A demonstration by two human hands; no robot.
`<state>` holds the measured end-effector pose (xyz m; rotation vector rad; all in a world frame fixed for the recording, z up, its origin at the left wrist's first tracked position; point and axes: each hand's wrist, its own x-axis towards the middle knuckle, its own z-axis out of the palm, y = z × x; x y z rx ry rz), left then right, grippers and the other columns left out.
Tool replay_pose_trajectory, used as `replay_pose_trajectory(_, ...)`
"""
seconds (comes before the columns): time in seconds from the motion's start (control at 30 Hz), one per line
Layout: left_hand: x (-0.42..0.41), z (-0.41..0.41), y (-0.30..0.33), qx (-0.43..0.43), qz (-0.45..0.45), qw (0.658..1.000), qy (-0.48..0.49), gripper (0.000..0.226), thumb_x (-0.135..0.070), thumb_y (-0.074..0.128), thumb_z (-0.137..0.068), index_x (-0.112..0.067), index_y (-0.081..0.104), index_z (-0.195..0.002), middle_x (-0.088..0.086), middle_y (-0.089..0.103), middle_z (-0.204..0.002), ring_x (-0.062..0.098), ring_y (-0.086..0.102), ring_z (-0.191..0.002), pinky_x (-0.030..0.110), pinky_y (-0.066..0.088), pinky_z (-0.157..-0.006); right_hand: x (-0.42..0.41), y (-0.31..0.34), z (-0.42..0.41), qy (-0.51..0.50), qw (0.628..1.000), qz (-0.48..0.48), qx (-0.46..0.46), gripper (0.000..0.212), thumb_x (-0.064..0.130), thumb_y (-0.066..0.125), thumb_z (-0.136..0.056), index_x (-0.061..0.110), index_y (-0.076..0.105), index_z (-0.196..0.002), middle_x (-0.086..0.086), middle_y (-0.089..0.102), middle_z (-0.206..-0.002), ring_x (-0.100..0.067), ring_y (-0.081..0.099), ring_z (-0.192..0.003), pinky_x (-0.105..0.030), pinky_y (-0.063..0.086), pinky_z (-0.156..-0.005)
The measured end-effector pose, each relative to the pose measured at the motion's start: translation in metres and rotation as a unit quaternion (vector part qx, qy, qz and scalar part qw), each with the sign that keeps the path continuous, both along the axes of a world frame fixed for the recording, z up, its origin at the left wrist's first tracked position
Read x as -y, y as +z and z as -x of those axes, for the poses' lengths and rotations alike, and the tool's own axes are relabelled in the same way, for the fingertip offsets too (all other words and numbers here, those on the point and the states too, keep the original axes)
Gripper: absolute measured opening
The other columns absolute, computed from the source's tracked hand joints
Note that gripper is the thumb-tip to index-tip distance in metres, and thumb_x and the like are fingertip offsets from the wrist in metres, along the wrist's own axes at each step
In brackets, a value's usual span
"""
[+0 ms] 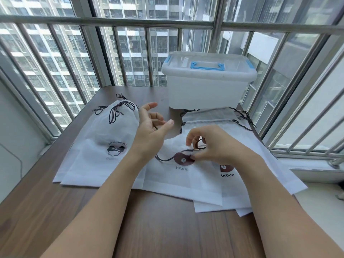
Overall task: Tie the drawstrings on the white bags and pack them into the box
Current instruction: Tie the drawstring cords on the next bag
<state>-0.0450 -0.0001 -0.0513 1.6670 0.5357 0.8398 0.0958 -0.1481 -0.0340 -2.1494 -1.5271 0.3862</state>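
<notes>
A dark wood-grain table (55, 211) stands against a barred window (130, 53) with apartment towers beyond. Near the table's far edge sits a translucent plastic box (206, 90), its lid on, with a blue handle (207, 65) and blue side clips. On the right half of the table lies an overlapping stack of flat white drawstring bags (242, 183) printed with a brown bear face and the word "broun"; their gathered tops and loose black cords point toward the far right corner. Toward the left edge lies a smaller pile of white bags (89, 161) with a bow-wearing face print, black cords (119, 110) knotted at their cinched tops. The left hand (150, 125) hovers above the table's middle, palm turned inward, fingers loosely spread, holding nothing. The right hand (208, 146) hangs over the topmost bear bag (178, 175), fingertips pinching its black drawstring (173, 157), which loops across the print.
</notes>
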Motion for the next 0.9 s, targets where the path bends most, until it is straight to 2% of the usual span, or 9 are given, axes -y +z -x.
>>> replay_pose_trajectory(0.1,0.008,0.007,0.003,-0.017,-0.167,0.986,-0.01,0.055,-0.046,0.072,-0.077,-0.028,0.051,-0.125,-0.008,0.054,-0.12,0.004,0.051,-0.121,0.025,0.041,-0.1,-0.003,-0.001,-0.002,-0.002,0.999,-0.048,-0.008,0.014,0.018,0.074,-0.08,0.027,0.072,-0.089,0.017,0.065,-0.076,0.001,0.057,-0.068,-0.017,0.04,-0.064)
replay_pose_trajectory(0.2,0.013,0.011,0.008,-0.034,-0.285,0.956,-0.07,0.045,-0.047,0.079,-0.074,-0.024,0.068,-0.111,-0.01,0.063,-0.119,0.007,0.052,-0.126,0.026,0.036,-0.109,0.001,0.004,-0.009,0.018,0.988,-0.069,-0.14,0.006,0.017,0.069,-0.082,0.018,0.074,-0.079,0.009,0.051,-0.06,-0.008,0.041,-0.056,-0.027,0.034,-0.06)
replay_pose_trajectory(0.27,0.017,0.011,0.007,-0.057,-0.259,0.956,-0.124,0.036,-0.034,0.085,-0.075,-0.022,0.072,-0.106,-0.013,0.071,-0.109,0.007,0.062,-0.115,0.033,0.044,-0.104,0.003,0.009,-0.012,0.014,0.972,-0.066,-0.225,0.015,0.023,0.065,-0.078,0.014,0.076,-0.079,-0.001,0.054,-0.066,-0.015,0.044,-0.065,-0.033,0.033,-0.064)
replay_pose_trajectory(0.33,0.02,0.009,0.004,-0.062,-0.228,0.96,-0.147,0.027,-0.021,0.083,-0.079,-0.018,0.074,-0.104,-0.011,0.074,-0.101,0.007,0.068,-0.101,0.03,0.052,-0.093,0.005,0.011,-0.014,0.006,0.959,-0.044,-0.278,0.017,0.024,0.062,-0.076,0.016,0.076,-0.08,-0.001,0.06,-0.073,-0.018,0.048,-0.072,-0.035,0.034,-0.067)
replay_pose_trajectory(0.43,0.018,0.005,0.001,-0.072,-0.189,0.967,-0.152,0.015,-0.015,0.076,-0.087,-0.014,0.076,-0.102,-0.005,0.077,-0.092,0.011,0.072,-0.088,0.032,0.055,-0.083,0.007,0.008,-0.016,0.002,0.955,-0.024,-0.297,0.017,0.028,0.066,-0.078,0.017,0.077,-0.085,0.002,0.062,-0.078,-0.02,0.044,-0.078,-0.034,0.031,-0.066)
replay_pose_trajectory(0.57,0.013,0.006,-0.002,-0.097,-0.152,0.974,-0.14,0.013,-0.005,0.068,-0.091,-0.008,0.076,-0.101,0.002,0.078,-0.092,0.019,0.074,-0.087,0.039,0.058,-0.087,0.008,0.005,-0.018,-0.003,0.952,-0.027,-0.305,0.018,0.03,0.075,-0.077,0.014,0.076,-0.087,-0.004,0.056,-0.078,-0.022,0.041,-0.079,-0.038,0.026,-0.071)
replay_pose_trajectory(0.73,0.009,0.006,-0.003,-0.114,-0.223,0.96,-0.128,0.008,-0.015,0.073,-0.09,-0.016,0.079,-0.094,-0.006,0.076,-0.08,0.014,0.071,-0.073,0.031,0.057,-0.072,0.008,0.004,-0.02,-0.008,0.957,-0.017,-0.289,0.028,0.034,0.081,-0.071,0.009,0.07,-0.079,-0.004,0.049,-0.072,-0.02,0.038,-0.072,-0.031,0.026,-0.061)
replay_pose_trajectory(0.83,0.008,0.007,-0.002,-0.116,-0.224,0.959,-0.131,0.006,-0.016,0.077,-0.086,-0.016,0.08,-0.091,-0.01,0.076,-0.077,0.002,0.07,-0.07,0.017,0.053,-0.069,0.01,0.004,-0.023,-0.01,0.964,-0.007,-0.267,0.032,0.037,0.084,-0.067,0.017,0.059,-0.069,-0.003,0.042,-0.069,-0.021,0.032,-0.069,-0.031,0.022,-0.057)
replay_pose_trajectory(0.9,0.007,0.008,-0.001,-0.121,-0.213,0.959,-0.139,0.003,-0.016,0.079,-0.084,-0.017,0.08,-0.086,-0.009,0.075,-0.074,0.0,0.068,-0.067,0.017,0.054,-0.068,0.011,0.004,-0.024,-0.003,0.964,-0.002,-0.265,0.031,0.037,0.083,-0.068,0.019,0.058,-0.071,-0.002,0.043,-0.07,-0.018,0.034,-0.067,-0.026,0.023,-0.056)
